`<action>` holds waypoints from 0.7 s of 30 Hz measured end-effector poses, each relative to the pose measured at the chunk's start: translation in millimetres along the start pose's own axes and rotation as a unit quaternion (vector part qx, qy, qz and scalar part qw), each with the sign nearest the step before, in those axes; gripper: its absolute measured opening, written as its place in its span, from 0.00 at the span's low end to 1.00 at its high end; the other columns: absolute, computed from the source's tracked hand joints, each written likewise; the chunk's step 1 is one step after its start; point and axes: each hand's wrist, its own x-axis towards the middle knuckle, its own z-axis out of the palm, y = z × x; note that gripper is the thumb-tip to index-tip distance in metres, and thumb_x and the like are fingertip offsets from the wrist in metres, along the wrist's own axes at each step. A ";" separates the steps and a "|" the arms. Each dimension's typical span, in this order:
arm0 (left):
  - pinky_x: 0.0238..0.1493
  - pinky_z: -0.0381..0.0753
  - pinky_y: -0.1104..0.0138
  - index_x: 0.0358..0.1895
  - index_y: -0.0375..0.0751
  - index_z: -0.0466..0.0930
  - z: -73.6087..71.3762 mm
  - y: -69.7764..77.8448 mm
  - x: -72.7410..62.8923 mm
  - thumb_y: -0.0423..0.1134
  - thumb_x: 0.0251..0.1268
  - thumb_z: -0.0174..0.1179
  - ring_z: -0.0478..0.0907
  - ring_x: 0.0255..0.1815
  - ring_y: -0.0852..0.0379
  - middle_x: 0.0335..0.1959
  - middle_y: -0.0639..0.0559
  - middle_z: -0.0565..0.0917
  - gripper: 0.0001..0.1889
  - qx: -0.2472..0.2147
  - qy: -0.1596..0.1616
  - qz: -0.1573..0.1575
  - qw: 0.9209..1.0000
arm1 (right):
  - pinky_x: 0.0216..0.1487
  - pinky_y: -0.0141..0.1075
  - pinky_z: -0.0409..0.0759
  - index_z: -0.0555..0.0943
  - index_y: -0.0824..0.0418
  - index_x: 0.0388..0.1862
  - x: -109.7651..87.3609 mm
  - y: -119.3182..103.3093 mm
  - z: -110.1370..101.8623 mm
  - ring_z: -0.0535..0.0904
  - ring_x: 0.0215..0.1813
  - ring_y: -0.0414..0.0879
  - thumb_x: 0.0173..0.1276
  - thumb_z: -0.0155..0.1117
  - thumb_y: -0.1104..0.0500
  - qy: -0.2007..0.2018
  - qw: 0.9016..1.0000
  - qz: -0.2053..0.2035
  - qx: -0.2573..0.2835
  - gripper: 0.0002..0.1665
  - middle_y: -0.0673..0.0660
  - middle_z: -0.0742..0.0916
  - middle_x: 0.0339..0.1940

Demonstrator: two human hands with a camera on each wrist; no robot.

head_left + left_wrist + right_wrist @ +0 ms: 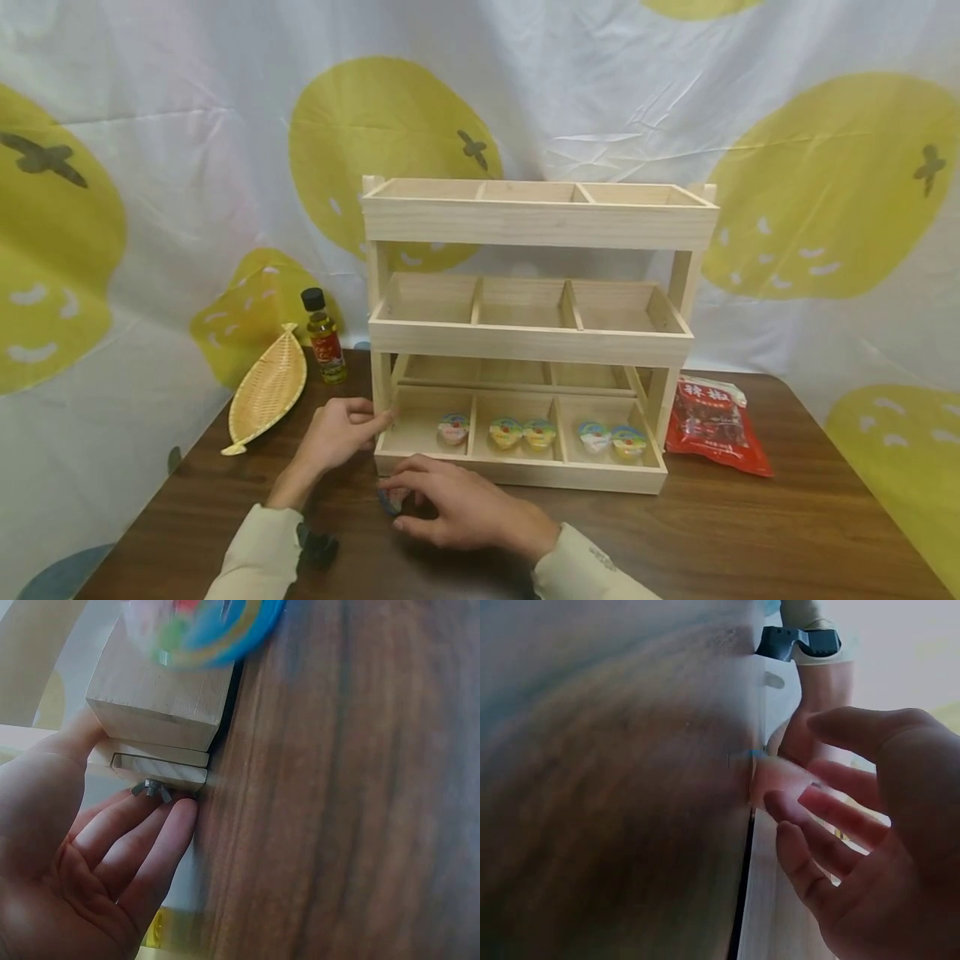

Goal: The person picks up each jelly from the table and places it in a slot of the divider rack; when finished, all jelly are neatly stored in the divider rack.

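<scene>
A light wooden three-tier rack (pixel 517 475) stands on the brown table. My left hand (pixel 337 433) grips its lower left side, thumb over the side wall and fingers behind, near a dark wing nut (pixel 152 790). Before the rack's front left corner, a small jelly cup (pixel 392 498) is tipped, its printed lid with a blue rim facing left. The fingers of my right hand (pixel 457 504) curve loosely around its right side; in the right wrist view the thumb stands apart from the cup. The bottom tier holds several more jelly cups (pixel 540 434), spread over its three compartments.
At the left lie a boat-shaped woven basket (pixel 268 390) and a standing oil bottle (pixel 327 342) with a black cap. Right of the rack is a red bag of dried chillies (pixel 712 425). A curtain (pixel 600 100) with yellow fruit prints hangs behind.
</scene>
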 end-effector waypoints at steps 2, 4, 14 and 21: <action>0.45 0.93 0.56 0.58 0.31 0.87 -0.1 -0.2 0.1 0.60 0.72 0.71 0.95 0.34 0.51 0.52 0.35 0.92 0.31 0.002 0.000 -0.003 1.000 | 0.52 0.20 0.80 0.83 0.51 0.66 0.2 -0.3 -1.0 0.83 0.49 0.27 0.81 0.69 0.48 0.006 1.000 0.005 0.001 0.19 0.45 0.86 0.59; 0.46 0.93 0.55 0.59 0.30 0.87 -0.2 -0.1 0.0 0.59 0.72 0.71 0.95 0.34 0.50 0.53 0.34 0.92 0.32 0.001 0.000 -0.005 1.000 | 0.50 0.19 0.80 0.85 0.52 0.58 0.9 -0.7 -2.3 0.83 0.46 0.26 0.80 0.70 0.51 0.011 1.000 0.008 0.002 0.13 0.43 0.87 0.51; 0.46 0.93 0.56 0.59 0.30 0.86 0.3 1.0 0.4 0.57 0.73 0.71 0.94 0.35 0.51 0.53 0.34 0.91 0.31 -0.005 -0.002 -0.011 1.000 | 0.48 0.18 0.82 0.85 0.62 0.59 2.1 -1.5 -8.1 0.84 0.44 0.26 0.80 0.66 0.65 -0.004 0.997 0.019 0.073 0.12 0.52 0.92 0.53; 0.42 0.93 0.59 0.57 0.30 0.87 1.4 1.1 0.2 0.56 0.72 0.72 0.95 0.35 0.50 0.52 0.34 0.92 0.29 -0.017 0.002 -0.009 1.000 | 0.37 0.18 0.80 0.86 0.62 0.58 0.7 -0.6 -11.4 0.78 0.30 0.24 0.76 0.69 0.66 0.001 0.998 0.030 0.050 0.14 0.47 0.90 0.35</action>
